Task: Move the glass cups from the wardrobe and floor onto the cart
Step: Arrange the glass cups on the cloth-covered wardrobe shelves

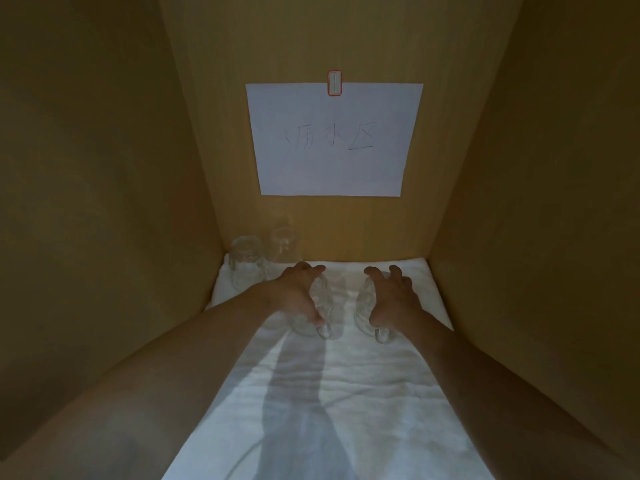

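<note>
There is just one view, from a camera on the person's head, looking forward and down into the wooden wardrobe [104,168], close enough that both bare arms reach in from the bottom corners toward the paper sign [332,140] on the back wall.

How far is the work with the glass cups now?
Nothing visibly done: the cart is out of view. In hand: the left hand and right hand each grip a glass cup on the white towel. Left: two cups at the back.
</note>
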Available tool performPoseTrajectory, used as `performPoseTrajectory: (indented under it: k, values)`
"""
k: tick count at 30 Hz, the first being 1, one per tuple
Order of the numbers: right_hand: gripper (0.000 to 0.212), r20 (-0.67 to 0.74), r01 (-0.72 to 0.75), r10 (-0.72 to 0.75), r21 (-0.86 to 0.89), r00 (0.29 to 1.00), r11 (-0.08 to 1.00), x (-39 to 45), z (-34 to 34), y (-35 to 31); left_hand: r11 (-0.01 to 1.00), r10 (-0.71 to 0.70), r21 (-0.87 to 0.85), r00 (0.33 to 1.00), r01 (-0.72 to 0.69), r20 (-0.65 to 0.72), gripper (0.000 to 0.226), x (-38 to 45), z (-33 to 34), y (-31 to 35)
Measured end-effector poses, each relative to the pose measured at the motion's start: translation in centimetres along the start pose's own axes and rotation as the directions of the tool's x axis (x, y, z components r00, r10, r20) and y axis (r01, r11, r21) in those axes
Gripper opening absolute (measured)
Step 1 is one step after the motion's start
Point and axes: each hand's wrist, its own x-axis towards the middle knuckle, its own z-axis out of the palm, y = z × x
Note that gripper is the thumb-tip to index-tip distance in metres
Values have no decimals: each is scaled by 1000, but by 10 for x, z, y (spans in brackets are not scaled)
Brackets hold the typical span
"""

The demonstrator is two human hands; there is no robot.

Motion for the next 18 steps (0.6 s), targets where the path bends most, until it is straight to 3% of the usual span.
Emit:
performPoseTrajectory:
  k: [2, 6, 10, 18]
  values:
    - [106, 10, 3, -3, -22, 1000, 1000, 0, 0, 0, 1000, 8, 26, 1000, -8, 0, 123, 4, -2, 2]
    - [114, 7, -7, 8, -36, 1000, 999, 1, 3, 3, 998, 59, -23, 985, -64, -164, 106, 14, -3, 3]
    - [115, 0, -3, 3, -46, 1000, 999, 3, 5, 4, 996, 84, -20, 967, -91, -239, 104, 25, -2, 7]
    - [109, -1, 15, -15, -5, 1000, 1000, 9, 7, 7, 978, 116, 198, 950, -59, -290, 104, 48, -6, 16]
